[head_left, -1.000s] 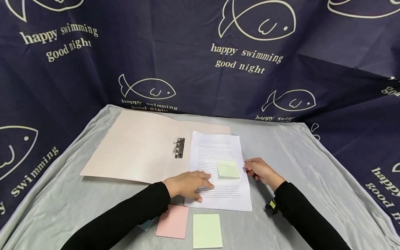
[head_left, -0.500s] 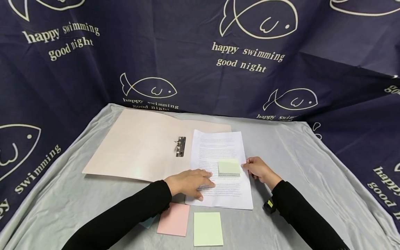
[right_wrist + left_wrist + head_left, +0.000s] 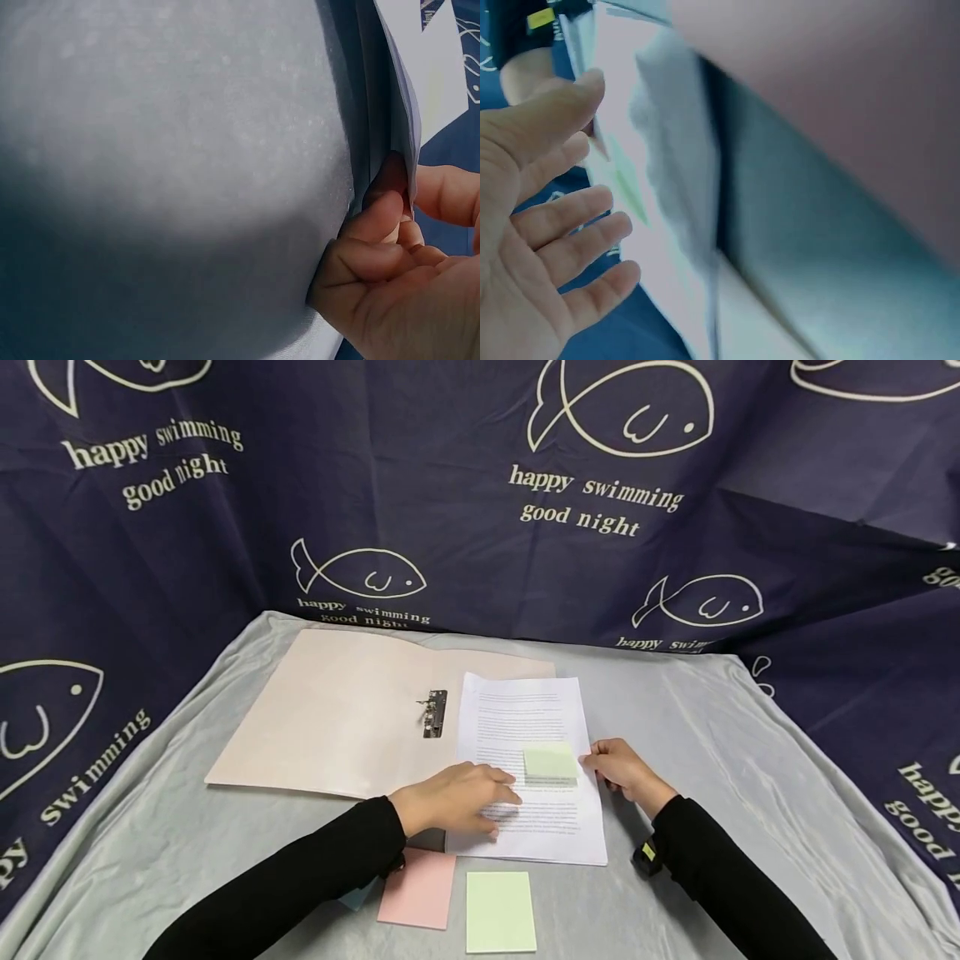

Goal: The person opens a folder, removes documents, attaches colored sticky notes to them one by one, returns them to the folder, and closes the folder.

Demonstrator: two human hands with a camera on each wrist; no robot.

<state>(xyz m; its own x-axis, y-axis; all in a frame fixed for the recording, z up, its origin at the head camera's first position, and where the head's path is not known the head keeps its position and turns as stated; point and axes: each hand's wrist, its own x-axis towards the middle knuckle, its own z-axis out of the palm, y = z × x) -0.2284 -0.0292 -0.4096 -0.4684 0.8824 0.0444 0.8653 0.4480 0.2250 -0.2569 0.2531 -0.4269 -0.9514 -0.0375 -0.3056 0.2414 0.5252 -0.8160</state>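
Note:
A stack of printed white paper [image 3: 525,822] lies on the right half of an open pale pink folder [image 3: 337,710]. A light green sticky-note pad [image 3: 550,762] sits on the top page, right of its middle. My left hand [image 3: 457,797] is over the lower left of the stack, fingers spread and loosely bent, holding nothing. In the left wrist view its fingers appear apart from the page. My right hand [image 3: 624,770] pinches the stack's right edge beside the green pad. The right wrist view shows thumb and curled fingers [image 3: 375,217] on either side of the sheets.
A black metal lever clip [image 3: 433,714] is fixed near the folder's fold. In front of the stack lie a pink note pad [image 3: 417,889] and a larger light green pad [image 3: 500,912]. A blue pad [image 3: 358,893] is partly hidden under my left sleeve.
My right fingers have shifted slightly left and now pinch the paper's edge. My left hand, earlier resting flatter on the page, has lifted a little and its fingers have bent slightly.

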